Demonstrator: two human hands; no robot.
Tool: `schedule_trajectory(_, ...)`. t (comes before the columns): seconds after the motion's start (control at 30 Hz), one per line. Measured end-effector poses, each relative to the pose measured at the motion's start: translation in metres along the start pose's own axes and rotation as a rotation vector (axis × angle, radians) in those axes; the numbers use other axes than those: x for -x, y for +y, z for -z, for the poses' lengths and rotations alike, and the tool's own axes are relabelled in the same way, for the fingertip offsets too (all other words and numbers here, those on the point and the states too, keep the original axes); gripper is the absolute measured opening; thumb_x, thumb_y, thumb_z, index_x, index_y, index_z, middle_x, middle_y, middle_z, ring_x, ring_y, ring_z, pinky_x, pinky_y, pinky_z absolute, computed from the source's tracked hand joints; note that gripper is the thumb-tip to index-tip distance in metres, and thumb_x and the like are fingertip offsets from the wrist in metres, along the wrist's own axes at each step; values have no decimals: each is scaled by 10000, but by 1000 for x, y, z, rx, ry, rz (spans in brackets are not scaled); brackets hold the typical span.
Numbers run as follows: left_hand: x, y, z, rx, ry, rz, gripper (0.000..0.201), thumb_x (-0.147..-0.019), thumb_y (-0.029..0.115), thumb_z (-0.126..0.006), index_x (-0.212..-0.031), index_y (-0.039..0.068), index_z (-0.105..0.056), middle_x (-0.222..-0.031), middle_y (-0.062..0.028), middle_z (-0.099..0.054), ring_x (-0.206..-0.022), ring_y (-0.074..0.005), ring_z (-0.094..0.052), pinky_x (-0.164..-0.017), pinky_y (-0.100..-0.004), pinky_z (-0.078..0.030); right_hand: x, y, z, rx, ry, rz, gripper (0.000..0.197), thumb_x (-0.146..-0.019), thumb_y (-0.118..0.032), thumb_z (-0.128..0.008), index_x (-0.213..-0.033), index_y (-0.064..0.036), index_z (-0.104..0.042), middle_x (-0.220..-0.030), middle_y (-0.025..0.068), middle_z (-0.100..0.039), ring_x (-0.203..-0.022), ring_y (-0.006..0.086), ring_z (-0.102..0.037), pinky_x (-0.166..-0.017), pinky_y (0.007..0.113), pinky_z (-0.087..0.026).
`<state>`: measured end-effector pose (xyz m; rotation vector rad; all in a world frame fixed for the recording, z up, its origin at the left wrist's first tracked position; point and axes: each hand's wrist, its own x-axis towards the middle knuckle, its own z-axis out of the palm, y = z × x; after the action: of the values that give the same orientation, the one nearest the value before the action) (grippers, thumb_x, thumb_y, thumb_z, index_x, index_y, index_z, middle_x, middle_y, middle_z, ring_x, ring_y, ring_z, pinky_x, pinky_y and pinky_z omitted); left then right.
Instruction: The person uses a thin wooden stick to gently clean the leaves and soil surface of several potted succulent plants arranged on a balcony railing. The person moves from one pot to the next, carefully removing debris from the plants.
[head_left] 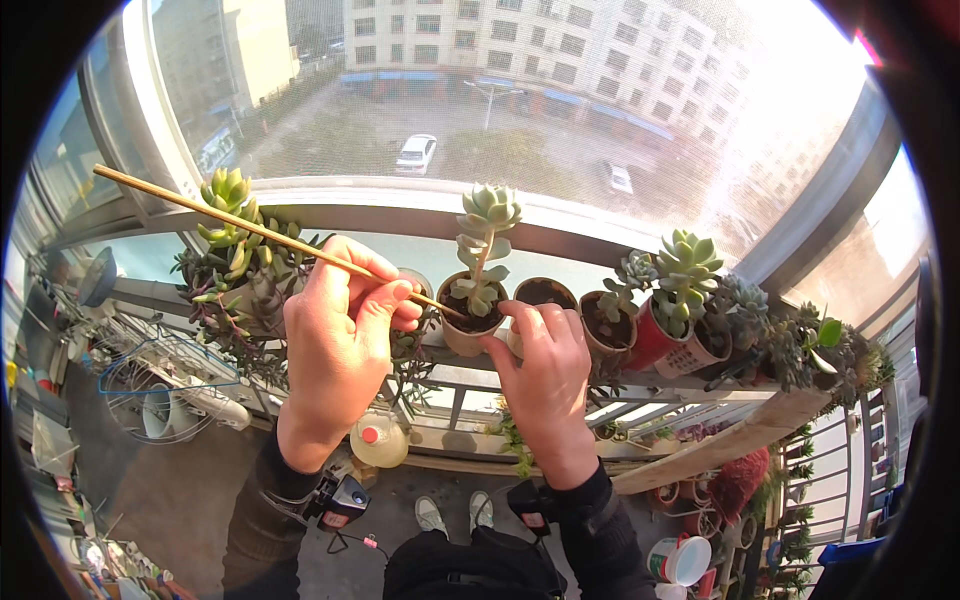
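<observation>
"Where does the light come from?"
"Through the window [530,150], strongest at upper right, where glare burns out to white and fades part of the building [560,45]."
"And the hands [335,330]?"
"Brightly lit and fairly sharp; the floor [180,480] below is dimmer."
"Any distortion?"
"Yes, the sill [400,192] bows, and a pink flare [866,48] tints the black rim."

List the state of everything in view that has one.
Left hand: closed on the stick
Right hand: fingers curled, thumb at the pot's side; firm grip unclear
Thin wooden stick: slanted, lower tip at the pot's soil
Beige pot: upright, soil-filled, planted
Tall succulent: upright, rooted in the beige pot
Red pot: planted
Jug: red cap on, yellowish
</observation>
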<state>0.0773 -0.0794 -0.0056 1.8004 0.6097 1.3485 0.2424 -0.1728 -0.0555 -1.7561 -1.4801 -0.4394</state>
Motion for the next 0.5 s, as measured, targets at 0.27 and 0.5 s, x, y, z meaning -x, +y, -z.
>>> schedule_trajectory(0.27, 8, 12, -6, -172, -55, -53, 71, -978, -54, -594, -958, -10, -542, -829, -84, -684, -721, -118, -683, -676, -247, -576, -10, 0, 7, 57, -105, 20, 357, -718, -99, -839, -1048, -24, -728, -953, 109, -585, -952, 311, -552, -813, 417, -477)
schedule_trajectory(0.5, 6, 19, -5, -268, -98, -80, 62, -981, -58, -583, -959, -9, -551, -855, -78, -691, -737, -111, -685, -688, -242, -574, -10, 5, 9, 8, -123, 35, 297, -716, -134, -841, -988, -53, -752, -926, 98, -577, -932, 305, -556, -810, 416, -477)
